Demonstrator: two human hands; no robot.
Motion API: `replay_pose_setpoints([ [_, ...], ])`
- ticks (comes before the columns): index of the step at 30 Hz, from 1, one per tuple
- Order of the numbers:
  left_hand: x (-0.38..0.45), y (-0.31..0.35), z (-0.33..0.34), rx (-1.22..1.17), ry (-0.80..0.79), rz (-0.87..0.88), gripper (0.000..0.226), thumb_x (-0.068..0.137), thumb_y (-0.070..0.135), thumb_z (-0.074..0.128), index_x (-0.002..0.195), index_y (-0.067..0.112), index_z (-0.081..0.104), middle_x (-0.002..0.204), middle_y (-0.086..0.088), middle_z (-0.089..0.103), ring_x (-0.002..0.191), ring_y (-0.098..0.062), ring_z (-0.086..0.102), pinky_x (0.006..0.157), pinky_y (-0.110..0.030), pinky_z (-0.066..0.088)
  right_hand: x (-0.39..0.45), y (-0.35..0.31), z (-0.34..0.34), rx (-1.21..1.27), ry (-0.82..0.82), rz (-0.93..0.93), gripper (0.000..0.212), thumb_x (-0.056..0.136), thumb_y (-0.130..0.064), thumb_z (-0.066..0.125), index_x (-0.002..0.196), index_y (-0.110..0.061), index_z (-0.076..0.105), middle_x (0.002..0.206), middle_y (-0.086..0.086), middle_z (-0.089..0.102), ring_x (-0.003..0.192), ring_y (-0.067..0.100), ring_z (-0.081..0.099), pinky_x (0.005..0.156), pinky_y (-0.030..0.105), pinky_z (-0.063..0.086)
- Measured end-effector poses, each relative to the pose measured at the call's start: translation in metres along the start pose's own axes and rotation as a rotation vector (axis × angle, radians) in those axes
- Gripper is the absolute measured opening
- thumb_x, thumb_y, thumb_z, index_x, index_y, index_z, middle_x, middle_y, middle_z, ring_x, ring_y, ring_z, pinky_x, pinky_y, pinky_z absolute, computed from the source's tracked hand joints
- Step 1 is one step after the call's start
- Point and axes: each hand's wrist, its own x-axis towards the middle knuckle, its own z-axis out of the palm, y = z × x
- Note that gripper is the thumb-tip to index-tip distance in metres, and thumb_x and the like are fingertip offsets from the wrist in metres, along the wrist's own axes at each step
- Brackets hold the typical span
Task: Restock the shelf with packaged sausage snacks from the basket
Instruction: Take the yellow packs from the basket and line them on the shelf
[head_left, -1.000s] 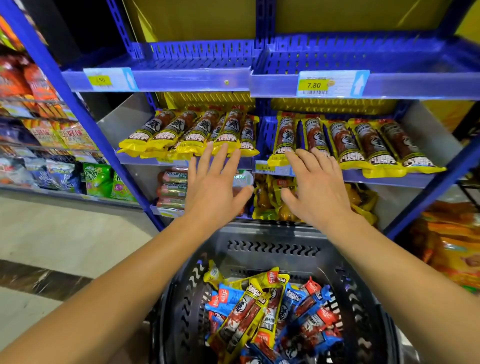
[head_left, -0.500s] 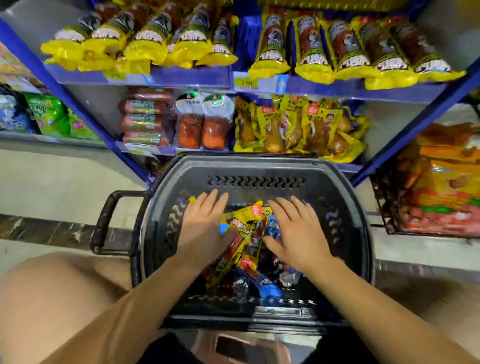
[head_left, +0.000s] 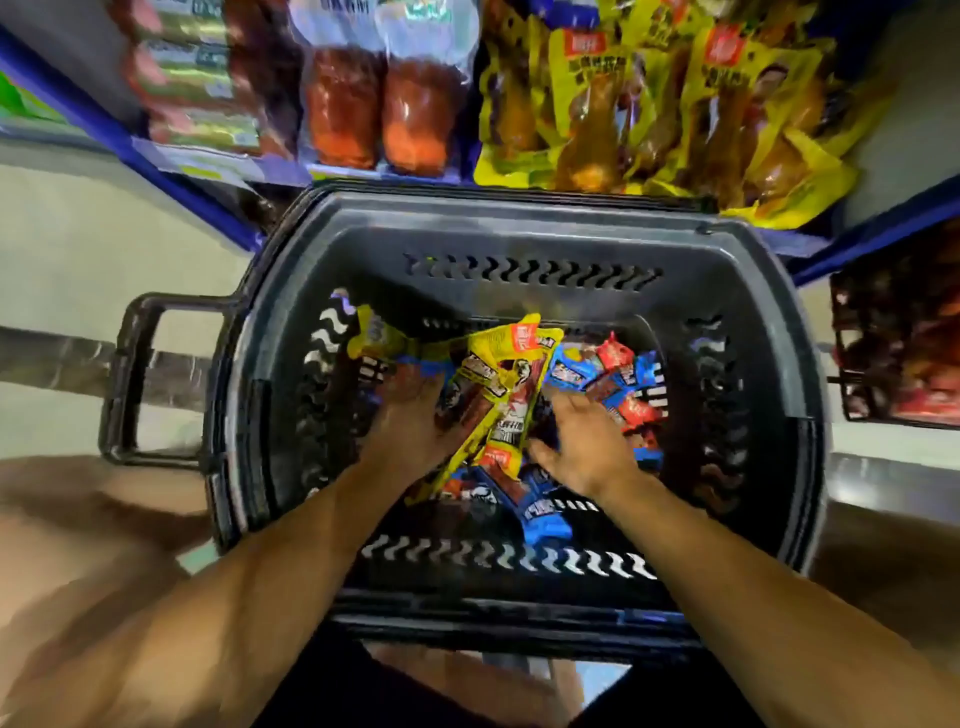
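1. A dark plastic basket (head_left: 524, 228) sits on the floor in front of the person, its far rim close under a blue shelf (head_left: 218, 202), and its carrying handle (head_left: 130, 379) sticks out to the left.
2. The packaged sausage snacks lie in a loose heap on the basket's bottom: yellow-wrapped sausage packs (head_left: 498, 384) in the middle and blue-and-red sausage packs (head_left: 613, 379) to the right and near side.
3. The yellow packs are long and narrow. Their long axes run roughly from the near left to the far right, with the yellow ends pointing toward the shelf.
4. The blue-and-red packs lie crossed over one another at mixed angles, so they share no single direction.
5. The left hand (head_left: 415, 426) is down in the heap, its fingers against the left side of the yellow packs. Motion blur hides whether they grip a pack or only touch it.
6. The right hand (head_left: 587, 441) lies on the blue-and-red packs with fingers spread and fairly straight, the thumb out toward the yellow packs; it grasps nothing.
7. On the lowest shelf level behind the basket stand yellow pouches (head_left: 649, 104), orange-red vacuum packs (head_left: 379, 104) and red sausage rolls (head_left: 197, 88).
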Motion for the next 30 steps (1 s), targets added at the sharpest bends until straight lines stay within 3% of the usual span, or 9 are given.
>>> replay_pose_setpoints([
  [3, 0.011, -0.004, 0.007, -0.081, -0.114, -0.101, 0.07, 0.087, 0.041, 0.064, 0.145, 0.011, 0.04, 0.14, -0.019, 0.051, 0.127, -0.036, 0.049, 0.104, -0.04, 0.042, 0.013, -0.003, 0.011, 0.224, -0.055, 0.117, 0.077, 0.09, -0.041, 0.065, 0.153, -0.016, 0.028, 0.153, 0.01, 0.039, 0.138, 0.03, 0.041, 0.112, 0.036, 0.033],
  [7, 0.026, -0.012, 0.02, -0.213, -0.166, -0.196, 0.058, 0.094, 0.024, 0.06, 0.147, 0.012, 0.038, 0.143, -0.015, 0.05, 0.131, -0.032, 0.047, 0.104, -0.035, 0.037, 0.027, -0.005, 0.025, 0.412, -0.043, 0.212, 0.069, 0.088, -0.04, 0.069, 0.145, -0.016, 0.039, 0.143, 0.008, 0.052, 0.128, 0.029, 0.052, 0.106, 0.036, 0.043],
  [11, 0.041, -0.018, 0.036, -0.267, -0.237, -0.292, 0.047, 0.094, 0.022, 0.061, 0.136, 0.006, 0.048, 0.136, -0.018, 0.053, 0.128, -0.034, 0.048, 0.102, -0.035, 0.036, 0.037, -0.01, 0.032, 0.484, -0.02, 0.231, 0.057, 0.087, -0.033, 0.071, 0.135, -0.014, 0.048, 0.131, 0.006, 0.06, 0.121, 0.024, 0.056, 0.099, 0.025, 0.042],
  [18, 0.05, -0.026, 0.049, -0.293, -0.269, -0.396, 0.054, 0.09, 0.038, 0.065, 0.133, 0.012, 0.045, 0.136, -0.017, 0.046, 0.123, -0.035, 0.049, 0.101, -0.039, 0.042, 0.041, -0.011, 0.028, 0.515, -0.021, 0.249, 0.07, 0.08, -0.049, 0.07, 0.138, -0.018, 0.047, 0.136, 0.004, 0.056, 0.125, 0.023, 0.053, 0.109, 0.039, 0.042],
  [20, 0.048, -0.024, 0.051, -0.338, -0.285, -0.38, 0.051, 0.093, 0.033, 0.063, 0.133, 0.01, 0.041, 0.136, -0.016, 0.048, 0.118, -0.032, 0.052, 0.094, -0.033, 0.043, 0.042, -0.012, 0.024, 0.485, -0.007, 0.238, 0.065, 0.085, -0.043, 0.069, 0.14, -0.015, 0.047, 0.137, 0.007, 0.051, 0.129, 0.025, 0.047, 0.11, 0.031, 0.037],
  [23, 0.04, -0.02, 0.05, -0.409, -0.238, -0.339, 0.047, 0.094, 0.026, 0.063, 0.131, 0.006, 0.042, 0.127, -0.011, 0.051, 0.097, -0.02, 0.056, 0.073, -0.022, 0.045, 0.047, -0.015, 0.018, 0.521, -0.028, 0.259, 0.051, 0.089, -0.04, 0.067, 0.132, -0.015, 0.052, 0.116, 0.001, 0.056, 0.117, 0.023, 0.054, 0.092, 0.025, 0.04],
  [25, 0.037, -0.019, 0.049, -0.426, -0.193, -0.317, 0.048, 0.093, 0.029, 0.064, 0.131, 0.007, 0.043, 0.129, -0.012, 0.054, 0.104, -0.023, 0.056, 0.082, -0.027, 0.044, 0.051, -0.02, 0.016, 0.621, -0.056, 0.273, 0.049, 0.087, -0.046, 0.067, 0.126, -0.018, 0.054, 0.108, -0.004, 0.057, 0.107, 0.019, 0.057, 0.086, 0.024, 0.04],
  [28, 0.033, -0.018, 0.046, -0.437, -0.162, -0.299, 0.049, 0.091, 0.03, 0.066, 0.13, 0.008, 0.046, 0.129, -0.014, 0.058, 0.114, -0.029, 0.056, 0.091, -0.033, 0.043, 0.057, -0.029, 0.014, 0.713, -0.056, 0.318, 0.073, 0.071, -0.068, 0.067, 0.125, -0.02, 0.057, 0.118, -0.005, 0.064, 0.108, 0.018, 0.06, 0.098, 0.032, 0.047],
  [30, 0.031, -0.015, 0.041, -0.454, -0.166, -0.279, 0.047, 0.09, 0.031, 0.066, 0.129, 0.01, 0.049, 0.127, -0.011, 0.059, 0.113, -0.028, 0.057, 0.091, -0.033, 0.044, 0.058, -0.028, 0.014, 0.77, -0.045, 0.337, 0.068, 0.066, -0.067, 0.069, 0.115, -0.021, 0.064, 0.111, -0.003, 0.071, 0.102, 0.02, 0.066, 0.098, 0.04, 0.052],
])
